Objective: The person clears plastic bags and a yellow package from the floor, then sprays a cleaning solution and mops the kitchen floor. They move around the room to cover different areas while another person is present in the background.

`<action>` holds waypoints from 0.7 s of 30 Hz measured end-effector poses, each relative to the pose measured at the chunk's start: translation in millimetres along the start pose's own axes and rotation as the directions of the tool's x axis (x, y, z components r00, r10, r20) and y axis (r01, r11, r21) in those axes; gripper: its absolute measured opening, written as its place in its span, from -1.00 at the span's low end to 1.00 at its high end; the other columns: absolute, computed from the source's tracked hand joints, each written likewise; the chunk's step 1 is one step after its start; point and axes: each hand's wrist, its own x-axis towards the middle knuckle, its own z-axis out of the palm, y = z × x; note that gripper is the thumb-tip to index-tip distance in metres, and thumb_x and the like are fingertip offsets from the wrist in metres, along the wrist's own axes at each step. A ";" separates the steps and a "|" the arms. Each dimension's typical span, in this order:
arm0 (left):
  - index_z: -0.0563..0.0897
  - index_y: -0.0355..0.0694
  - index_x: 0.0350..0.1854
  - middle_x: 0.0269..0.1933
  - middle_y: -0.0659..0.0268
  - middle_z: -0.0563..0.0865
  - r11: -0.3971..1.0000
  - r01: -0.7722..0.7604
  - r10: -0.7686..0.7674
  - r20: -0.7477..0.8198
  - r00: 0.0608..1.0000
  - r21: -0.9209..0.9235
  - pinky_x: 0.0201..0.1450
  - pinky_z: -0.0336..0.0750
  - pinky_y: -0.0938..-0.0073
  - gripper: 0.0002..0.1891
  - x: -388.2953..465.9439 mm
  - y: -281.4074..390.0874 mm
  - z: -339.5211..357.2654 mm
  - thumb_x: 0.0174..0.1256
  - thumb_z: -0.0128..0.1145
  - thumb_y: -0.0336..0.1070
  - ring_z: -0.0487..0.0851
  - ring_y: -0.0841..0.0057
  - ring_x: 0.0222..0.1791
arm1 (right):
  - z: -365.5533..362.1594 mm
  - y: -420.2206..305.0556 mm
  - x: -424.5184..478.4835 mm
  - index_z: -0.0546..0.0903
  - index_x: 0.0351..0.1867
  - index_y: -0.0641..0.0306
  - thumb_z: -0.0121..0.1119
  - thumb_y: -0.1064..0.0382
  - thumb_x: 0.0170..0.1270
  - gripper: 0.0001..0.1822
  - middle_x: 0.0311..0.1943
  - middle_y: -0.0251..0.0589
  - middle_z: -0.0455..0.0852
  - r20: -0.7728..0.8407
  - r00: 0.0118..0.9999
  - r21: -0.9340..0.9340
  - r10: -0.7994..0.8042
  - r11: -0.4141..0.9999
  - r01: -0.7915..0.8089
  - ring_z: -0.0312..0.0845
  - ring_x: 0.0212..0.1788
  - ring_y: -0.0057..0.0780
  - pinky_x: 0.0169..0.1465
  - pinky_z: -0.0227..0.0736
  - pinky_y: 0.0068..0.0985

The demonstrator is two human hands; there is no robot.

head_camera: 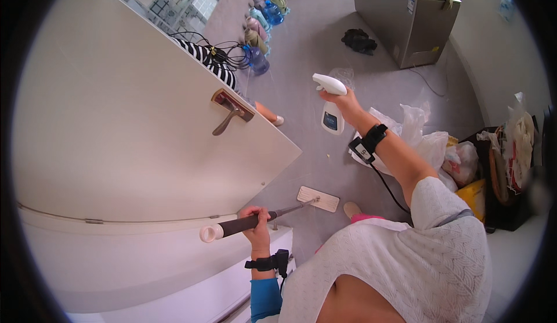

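Observation:
My left hand (256, 225) is wrapped around the dark foam grip of a flat mop (283, 212), just below the pale ring at the handle's end. The pole slants away to a rectangular beige mop head (318, 199) lying flat on the grey floor. Out in front, my right hand (343, 101) holds a white spray bottle (333, 120) by its neck, with the nozzle pointing left. A dark label shows on the bottle's body. Whether a finger presses the trigger is hard to see. Both wrists wear black straps with cabled devices.
A white door (143, 118) with a lever handle (226, 120) stands ajar at left; a person in striped clothing (209, 59) is partly behind it. Jugs and thermoses (256, 29) line the floor beyond. A chest freezer (404, 22), dark cloth (359, 41) and plastic bags (420, 136) are right.

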 end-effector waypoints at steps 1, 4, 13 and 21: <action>0.51 -0.20 -0.14 -0.32 0.34 0.61 1.000 -0.001 0.001 0.001 1.000 -0.002 -0.19 0.57 0.52 -0.77 -1.0 0.0 3.6 0.34 0.34 -0.49 0.64 0.58 -0.39 | -2.1 4.3 4.9 0.70 0.12 0.23 0.52 0.26 0.17 -0.54 -0.08 -0.26 0.77 -0.014 1.000 -0.018 -0.025 1.000 0.025 0.63 -0.07 -0.47 0.04 0.48 -0.40; 0.51 -0.20 -0.13 -0.32 0.33 0.60 1.000 -0.001 0.001 0.034 0.999 0.010 -0.16 0.58 0.49 -0.80 2.2 -3.1 4.5 0.35 0.31 -0.50 0.63 0.57 -0.36 | -16.6 5.2 11.9 0.69 0.13 0.23 0.55 0.25 0.14 -0.51 -0.06 -0.24 0.77 -0.001 0.996 -0.041 0.084 0.996 -0.084 0.62 -0.06 -0.47 0.05 0.48 -0.39; 0.50 -0.22 -0.22 -0.39 0.34 0.56 0.993 -0.083 0.079 -0.044 0.996 -0.087 0.12 0.56 0.29 -0.86 57.0 32.4 1.7 0.42 0.24 -0.47 0.55 0.56 -0.39 | -76.5 24.3 -13.9 0.72 0.10 0.19 0.56 0.22 0.16 -0.54 -0.08 -0.30 0.77 -0.198 0.980 -0.124 0.028 0.991 -0.054 0.62 -0.02 -0.46 0.11 0.46 -0.39; 0.53 -0.21 -0.20 -0.34 0.37 0.57 0.993 -0.066 0.066 -0.005 0.998 -0.102 -0.09 0.51 0.48 -0.83 71.8 43.9 -3.4 0.39 0.33 -0.43 0.56 0.60 -0.36 | -105.5 -25.5 -40.9 0.73 0.05 0.22 0.53 0.22 0.21 -0.61 -0.16 -0.31 0.74 -0.325 0.944 -0.182 -0.053 0.983 -0.007 0.60 -0.09 -0.47 0.02 0.49 -0.36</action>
